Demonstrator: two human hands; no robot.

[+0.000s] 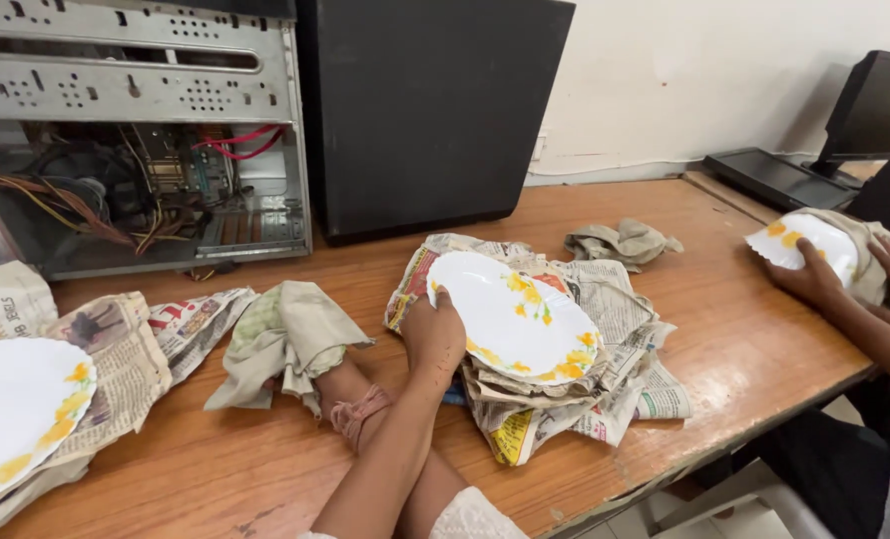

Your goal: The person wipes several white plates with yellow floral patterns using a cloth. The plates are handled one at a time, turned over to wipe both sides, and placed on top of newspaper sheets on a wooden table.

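A white oval plate [515, 314] with yellow flowers lies on a heap of crumpled newspaper [565, 399] in the middle of the wooden table [744, 339]. My left hand [433, 337] grips its left rim, thumb on top. My arms are crossed: my right hand [333, 379] reaches left and is wrapped in a pale green cloth [285, 339], which hides the fingers; a pink band sits on that wrist.
Another person's hands [814, 279] hold a similar plate [804, 245] in a cloth at the right edge. A third plate [16, 409] rests on newspaper at left. An open computer case [136, 130], black tower [425, 110], monitor [874, 105] and loose rag [625, 240] stand behind.
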